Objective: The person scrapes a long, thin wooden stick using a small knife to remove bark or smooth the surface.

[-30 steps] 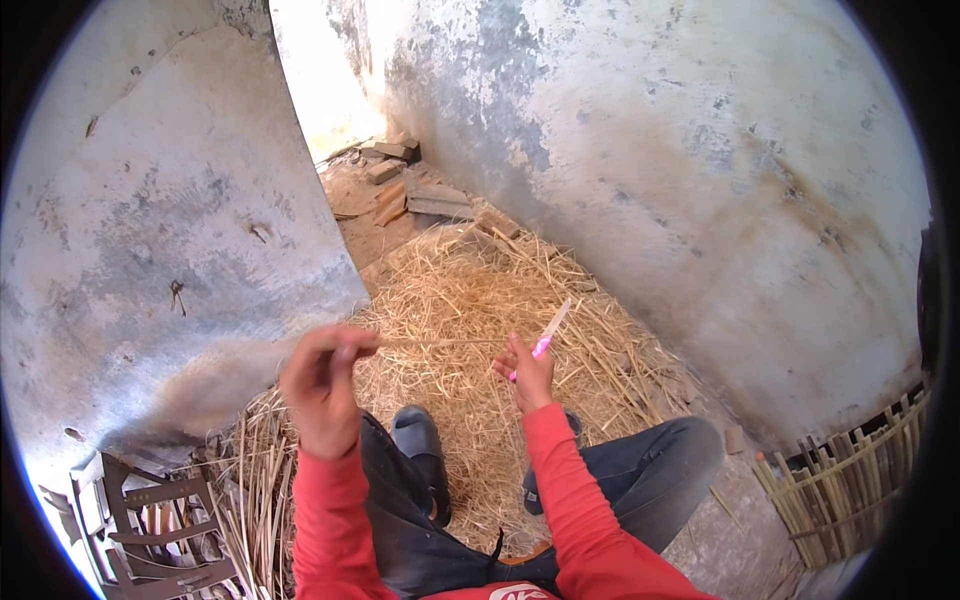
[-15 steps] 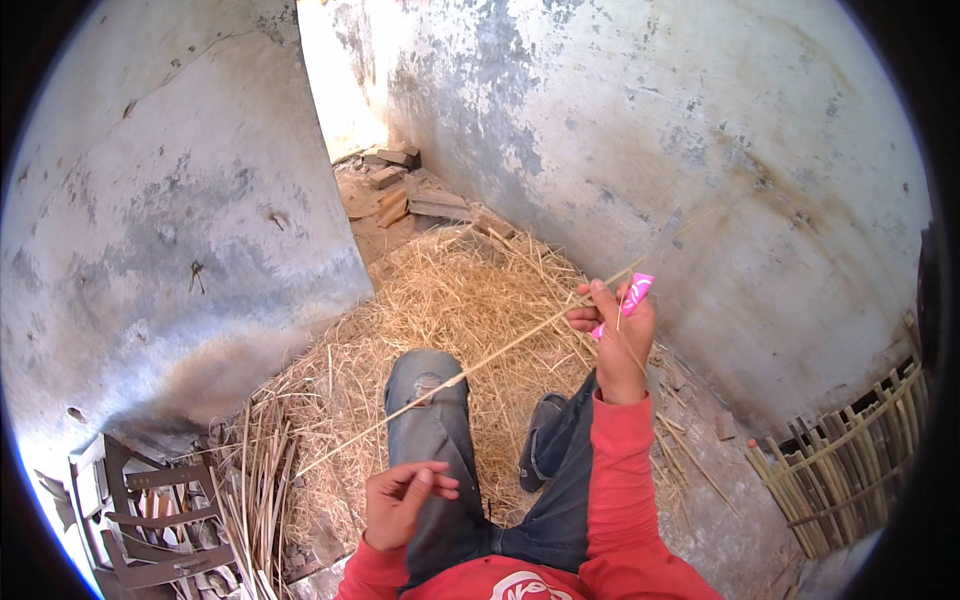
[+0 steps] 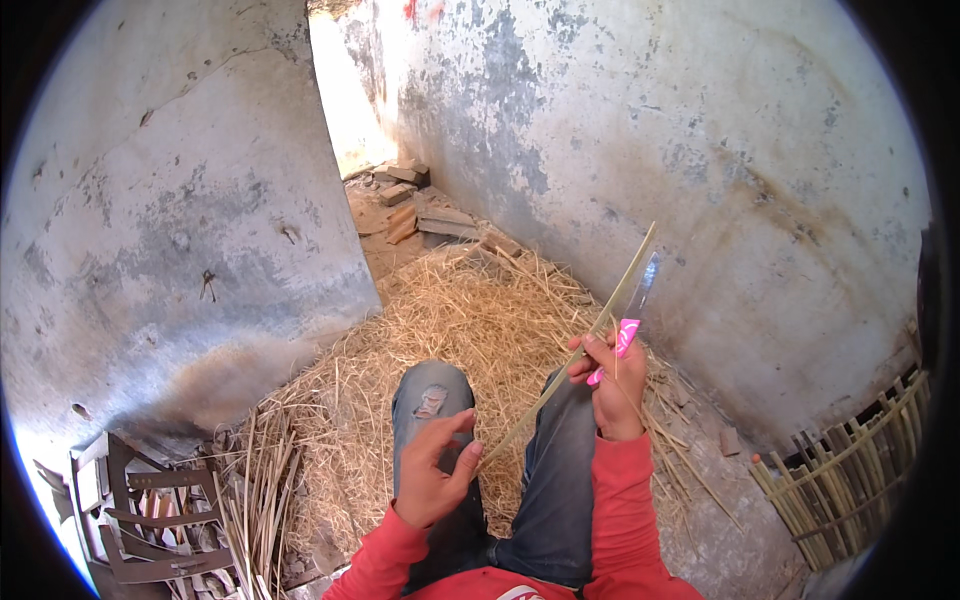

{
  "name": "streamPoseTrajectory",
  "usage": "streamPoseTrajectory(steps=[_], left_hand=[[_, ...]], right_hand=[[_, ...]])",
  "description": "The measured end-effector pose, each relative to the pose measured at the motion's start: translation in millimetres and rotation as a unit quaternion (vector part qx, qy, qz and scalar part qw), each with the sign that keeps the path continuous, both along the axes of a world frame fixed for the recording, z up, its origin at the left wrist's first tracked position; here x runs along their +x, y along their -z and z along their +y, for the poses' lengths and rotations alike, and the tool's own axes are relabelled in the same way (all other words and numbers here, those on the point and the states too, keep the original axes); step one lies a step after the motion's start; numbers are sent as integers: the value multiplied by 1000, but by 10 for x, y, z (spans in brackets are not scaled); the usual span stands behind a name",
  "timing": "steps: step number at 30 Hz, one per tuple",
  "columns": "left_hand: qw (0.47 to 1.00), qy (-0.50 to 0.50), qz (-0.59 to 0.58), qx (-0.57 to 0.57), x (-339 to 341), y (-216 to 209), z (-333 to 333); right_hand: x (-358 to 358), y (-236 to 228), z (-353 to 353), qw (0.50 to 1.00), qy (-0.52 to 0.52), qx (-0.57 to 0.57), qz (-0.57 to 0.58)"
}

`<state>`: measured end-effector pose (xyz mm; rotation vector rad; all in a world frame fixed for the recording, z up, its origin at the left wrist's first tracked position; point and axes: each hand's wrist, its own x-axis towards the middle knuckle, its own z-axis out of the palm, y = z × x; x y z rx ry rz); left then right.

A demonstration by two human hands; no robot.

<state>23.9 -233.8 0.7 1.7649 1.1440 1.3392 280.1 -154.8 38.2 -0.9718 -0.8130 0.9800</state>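
My right hand (image 3: pixel 618 395) is closed around the pink patterned handle of a knife (image 3: pixel 627 338), whose shiny blade points up toward the wall. The same hand pinches a long pale strip, likely split bamboo (image 3: pixel 545 395), between thumb and fingers. This strip slants from the upper right down to the left across my knees. Beside its lower end is my left hand (image 3: pixel 435 475), thumb and fingers apart and gripping nothing. Whether the thumb touches the strip's tip, I cannot tell.
Straw-like shavings (image 3: pixel 480 300) cover the floor around my legs. Long loose strips (image 3: pixel 265 500) lie at the left by a dark wooden frame (image 3: pixel 165 515). A slatted basket-like piece (image 3: pixel 850 470) stands at the right. Bricks (image 3: pixel 400 185) lie near the bright opening; worn walls (image 3: pixel 640 130) enclose the corner.
The strip has turned steeper, its lower end now nearer my left hand. My left hand has risen and spread its fingers. My right hand has lowered slightly, and the blade shows more clearly.
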Motion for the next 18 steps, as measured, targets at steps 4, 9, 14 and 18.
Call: streamPoseTrajectory(steps=[4, 9, 14, 18], left_hand=[[999, 45, 3, -23, 123, 40, 89], [991, 104, 6, -87, 210, 83, 156], [984, 135, 2, -118, 248, 117, 175], [975, 162, 8, -149, 217, 177, 200]], right_hand=[[-50, -4, 21, 1000, -27, -13, 3], [-95, 7, 58, 999, -37, -23, 9], [-75, 23, 59, 998, -47, -27, 13], [-107, 22, 72, 999, -45, -26, 5]])
